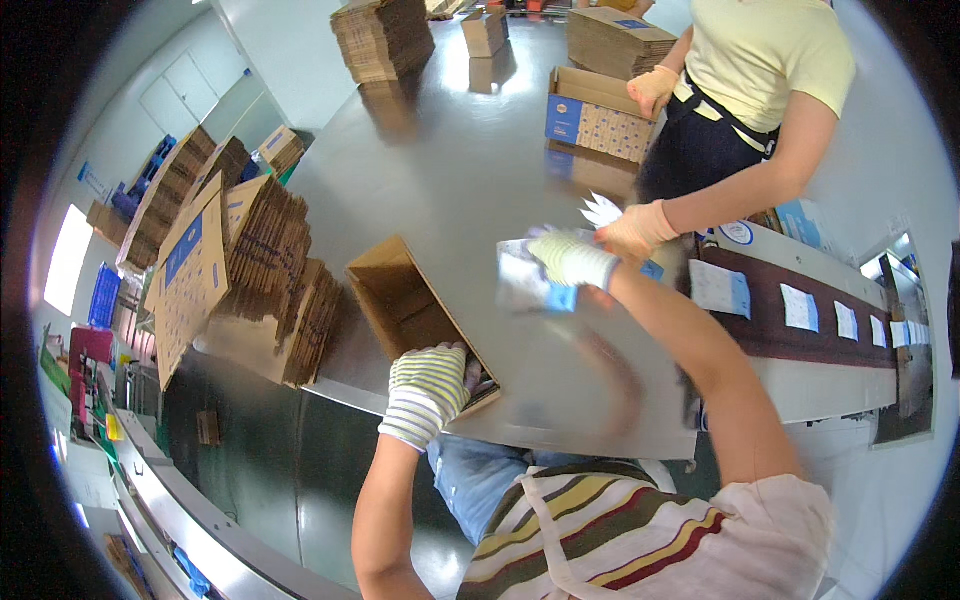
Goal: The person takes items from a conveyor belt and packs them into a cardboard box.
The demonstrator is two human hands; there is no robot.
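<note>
An open-topped brown cardboard box (383,295) stands on the metal table in front of me. My left hand (428,392), in a striped knit glove, is closed over the box's near end, its fingers curled past the rim. Something small and pale shows inside beside those fingers, too little to make out. Over the table to the right, my right hand (572,258), gloved and smeared by motion, grips a white-and-blue packet (527,280). Right beside it is a co-worker's gloved hand (640,232) with white packets (600,211) at its fingers.
Flattened cartons (265,250) are stacked at the table's left edge, and another carton stack (380,40) stands at the far side. The co-worker's other hand holds an open blue-printed box (600,115). A dark conveyor belt (765,300) carries several packets on the right.
</note>
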